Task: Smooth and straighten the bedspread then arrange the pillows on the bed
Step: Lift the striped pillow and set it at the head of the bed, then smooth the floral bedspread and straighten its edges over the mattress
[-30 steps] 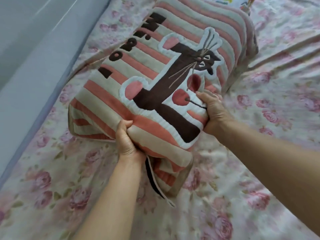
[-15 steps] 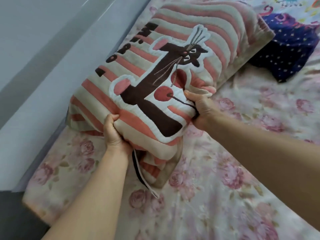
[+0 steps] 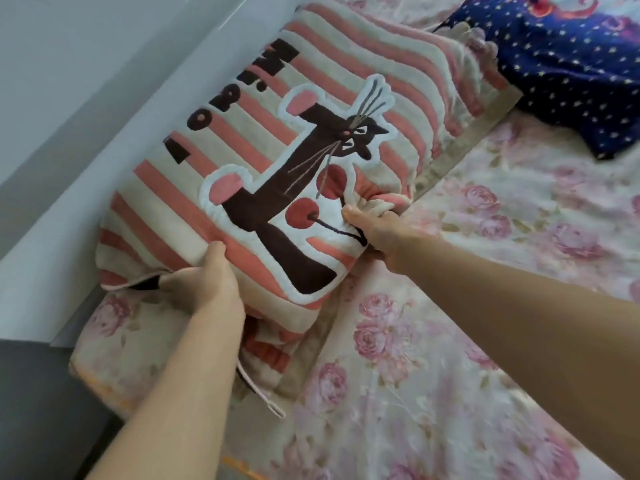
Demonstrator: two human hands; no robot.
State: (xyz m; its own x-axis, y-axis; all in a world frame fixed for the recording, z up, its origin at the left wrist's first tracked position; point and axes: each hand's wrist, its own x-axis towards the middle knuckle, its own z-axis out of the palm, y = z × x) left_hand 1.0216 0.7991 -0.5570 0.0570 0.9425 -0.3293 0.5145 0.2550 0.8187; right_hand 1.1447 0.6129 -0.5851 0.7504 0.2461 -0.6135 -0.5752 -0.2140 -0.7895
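Observation:
A pink-and-cream striped pillow (image 3: pixel 304 109) with a dark cat figure lies on the floral bedspread (image 3: pixel 467 306), against the grey wall at the bed's corner. My left hand (image 3: pixel 204 282) grips its near end, thumb on top and fingers underneath. My right hand (image 3: pixel 377 230) grips a bunch of its right edge. A loose flap of the cover hangs below the near end. A dark blue starred pillow (image 3: pixel 571 71) lies at the top right, just beyond the striped one.
The grey wall (image 3: pixel 69 116) runs along the left side of the bed. The bed's corner edge (image 3: pixel 100 379) sits at lower left, with dark floor (image 3: pixel 41 417) beside it. Floral bedspread stretches to the right and toward me.
Both hands have carried the striped pillow left and toward the wall, down at the bed's corner. The blue starred pillow has come further into view.

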